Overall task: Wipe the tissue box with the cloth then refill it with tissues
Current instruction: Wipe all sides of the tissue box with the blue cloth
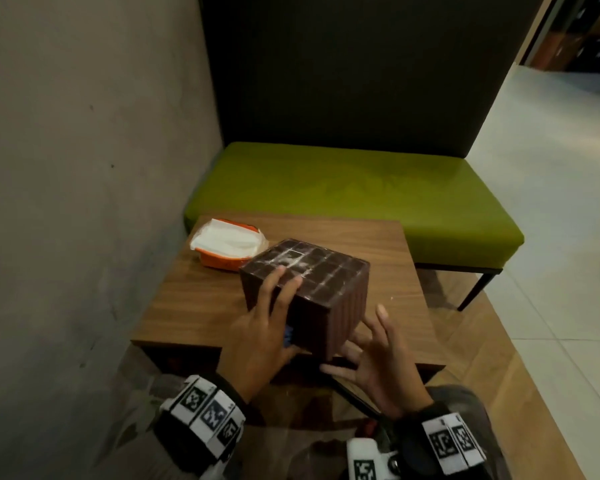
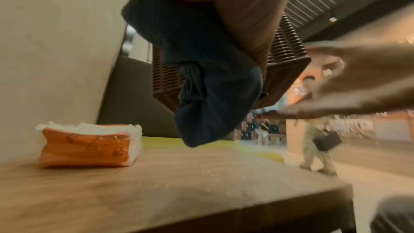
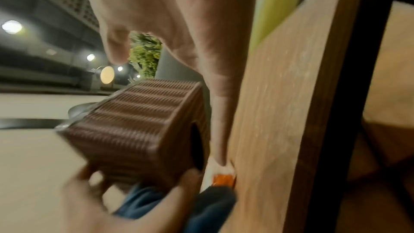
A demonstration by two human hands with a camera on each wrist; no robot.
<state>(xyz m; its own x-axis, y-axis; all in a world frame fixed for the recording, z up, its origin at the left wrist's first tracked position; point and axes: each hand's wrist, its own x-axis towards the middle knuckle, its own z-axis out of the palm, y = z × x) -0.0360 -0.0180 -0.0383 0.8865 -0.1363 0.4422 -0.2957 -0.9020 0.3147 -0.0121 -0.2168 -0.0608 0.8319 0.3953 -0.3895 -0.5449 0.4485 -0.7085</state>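
The tissue box (image 1: pixel 305 292), a brown woven cube, is tipped up off the wooden table (image 1: pixel 194 306), its gridded underside turned towards the head camera. The left hand (image 1: pixel 260 337) grips it by the near left face, fingers spread up over the top edge, with the blue cloth (image 2: pixel 201 77) trapped between palm and box; a loose tail of cloth hangs below. The right hand (image 1: pixel 378 362) is spread and holds nothing, just beside the lower right corner of the box; I cannot tell whether it touches. The box therefore lies between the two hands, carried by the left, with the right the freer one to steady or turn it. The right wrist view shows the dark opening (image 3: pixel 198 148) on the face turned towards the table. Behind the box, well towards the wall, sits the orange tissue pack (image 1: pixel 227 247), torn open. Beyond the table is a green bench (image 1: pixel 361 188).
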